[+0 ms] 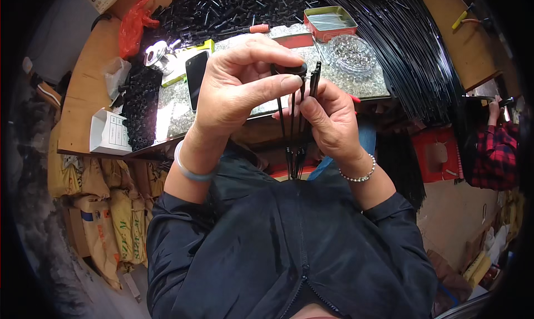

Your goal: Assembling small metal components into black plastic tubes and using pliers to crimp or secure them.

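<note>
In front of my chest, above the table's near edge, my left hand [225, 93] is closed with thumb and forefinger pinching a small round black part [296, 70]. From that part several thin black rods [282, 121] hang down toward my lap, their lower ends gathered close together. My right hand [339, 124] is closed just beside it, thumb and fingers gripping upright thin black rods [315, 79] whose tips stick up above the fingers. Whether the two sets of rods are joined is hidden by the fingers.
A stone-topped work surface [172, 110] carries a phone [196, 79], a wire spool [158, 57], a tin of thin wires [332, 23] and a clear dish of small metal pieces [350, 54]. Black parts [222, 7] heap behind; long black rods [411, 52] lie right. Another person's plaid sleeve [495, 155] shows far right.
</note>
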`<state>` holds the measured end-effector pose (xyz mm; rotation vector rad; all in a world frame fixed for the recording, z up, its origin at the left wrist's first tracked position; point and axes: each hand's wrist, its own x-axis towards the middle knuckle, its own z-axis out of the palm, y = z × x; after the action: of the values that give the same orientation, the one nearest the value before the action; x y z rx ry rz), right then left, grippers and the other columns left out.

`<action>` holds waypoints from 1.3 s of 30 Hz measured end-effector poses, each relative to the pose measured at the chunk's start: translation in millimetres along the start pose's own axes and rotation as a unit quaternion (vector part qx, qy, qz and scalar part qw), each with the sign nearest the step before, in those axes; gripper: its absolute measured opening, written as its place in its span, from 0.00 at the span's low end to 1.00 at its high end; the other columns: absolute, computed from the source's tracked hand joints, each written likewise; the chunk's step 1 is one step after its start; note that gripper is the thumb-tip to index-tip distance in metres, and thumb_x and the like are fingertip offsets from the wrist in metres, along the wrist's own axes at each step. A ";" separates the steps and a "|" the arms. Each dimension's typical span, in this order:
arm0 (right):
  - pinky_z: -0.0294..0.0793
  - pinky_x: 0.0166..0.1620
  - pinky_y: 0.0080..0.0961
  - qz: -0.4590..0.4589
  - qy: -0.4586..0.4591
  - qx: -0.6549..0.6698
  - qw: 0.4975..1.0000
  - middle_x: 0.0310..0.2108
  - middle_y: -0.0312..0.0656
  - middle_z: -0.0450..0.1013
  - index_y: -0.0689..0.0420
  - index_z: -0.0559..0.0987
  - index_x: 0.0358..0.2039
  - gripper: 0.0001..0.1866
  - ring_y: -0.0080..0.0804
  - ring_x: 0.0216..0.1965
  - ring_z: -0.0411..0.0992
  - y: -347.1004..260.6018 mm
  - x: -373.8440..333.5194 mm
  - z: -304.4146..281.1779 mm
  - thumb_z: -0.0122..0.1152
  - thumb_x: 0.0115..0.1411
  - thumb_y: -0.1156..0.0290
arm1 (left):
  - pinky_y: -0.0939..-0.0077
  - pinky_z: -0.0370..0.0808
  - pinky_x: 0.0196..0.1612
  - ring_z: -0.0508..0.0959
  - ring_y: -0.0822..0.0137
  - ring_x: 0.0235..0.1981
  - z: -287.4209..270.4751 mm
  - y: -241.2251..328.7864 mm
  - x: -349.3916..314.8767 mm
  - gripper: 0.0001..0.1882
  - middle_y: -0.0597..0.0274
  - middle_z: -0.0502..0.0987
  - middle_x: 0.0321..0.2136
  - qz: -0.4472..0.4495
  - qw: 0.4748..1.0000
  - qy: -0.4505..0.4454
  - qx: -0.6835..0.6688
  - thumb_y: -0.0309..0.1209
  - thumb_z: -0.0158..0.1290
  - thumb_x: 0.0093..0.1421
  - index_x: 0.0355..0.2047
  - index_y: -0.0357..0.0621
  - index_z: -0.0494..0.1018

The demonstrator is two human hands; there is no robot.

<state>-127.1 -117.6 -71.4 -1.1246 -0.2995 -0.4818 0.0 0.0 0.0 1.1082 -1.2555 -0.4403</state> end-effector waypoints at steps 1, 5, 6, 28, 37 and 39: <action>0.75 0.42 0.27 0.014 0.015 0.061 0.998 0.34 0.38 0.72 0.60 0.72 0.40 0.11 0.23 0.36 0.72 -1.7 -0.5 2.2 0.52 0.62 0.66 | 0.76 0.70 0.48 0.73 0.66 0.41 -1.1 0.3 -0.4 0.14 0.54 0.74 0.35 0.006 1.000 -0.009 0.008 0.20 0.59 0.48 0.37 0.36 0.75; 0.73 0.37 0.15 0.058 0.045 0.133 0.988 0.31 0.34 0.73 0.61 0.74 0.36 0.09 0.17 0.31 0.71 -8.0 1.2 5.4 0.55 0.60 0.68 | 0.77 0.71 0.46 0.73 0.66 0.40 0.5 2.0 -1.4 0.13 0.54 0.73 0.35 -0.019 1.000 -0.010 -0.010 0.20 0.59 0.47 0.36 0.35 0.75; 0.73 0.37 0.15 0.058 0.045 0.133 0.988 0.31 0.34 0.73 0.61 0.74 0.36 0.09 0.17 0.31 0.71 -8.3 1.2 4.4 0.55 0.60 0.68 | 0.77 0.71 0.46 0.73 0.66 0.40 1.3 2.2 -1.7 0.13 0.54 0.73 0.35 -0.019 1.000 -0.010 -0.010 0.20 0.59 0.47 0.36 0.35 0.75; 0.76 0.38 0.18 0.057 0.031 0.119 0.991 0.31 0.34 0.70 0.60 0.71 0.35 0.08 0.18 0.31 0.72 -14.8 3.7 8.0 0.53 0.61 0.68 | 0.74 0.71 0.47 0.74 0.66 0.41 17.1 0.5 -3.2 0.16 0.54 0.74 0.36 -0.030 0.989 0.013 -0.143 0.21 0.59 0.49 0.40 0.35 0.72; 0.72 0.30 0.15 0.100 -0.035 0.189 0.976 0.26 0.40 0.72 0.58 0.70 0.34 0.08 0.19 0.24 0.70 -11.0 6.5 4.5 0.55 0.60 0.67 | 0.83 0.76 0.34 0.78 0.68 0.34 16.7 -4.4 3.8 0.36 0.48 0.73 0.43 -0.057 0.967 -0.021 -0.247 0.18 0.57 0.50 0.59 0.35 0.55; 0.71 0.28 0.14 0.075 -0.023 0.188 0.979 0.25 0.41 0.72 0.58 0.69 0.33 0.08 0.18 0.23 0.69 -10.0 5.5 7.4 0.55 0.60 0.67 | 0.81 0.75 0.40 0.79 0.67 0.33 20.4 -3.9 10.3 0.38 0.48 0.73 0.43 -0.039 0.981 0.037 -0.186 0.19 0.57 0.51 0.61 0.39 0.52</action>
<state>-127.4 -115.5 -57.9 -0.7818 -0.3274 -0.2521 -14.1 -18.4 0.4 0.8482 -1.0153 -0.6571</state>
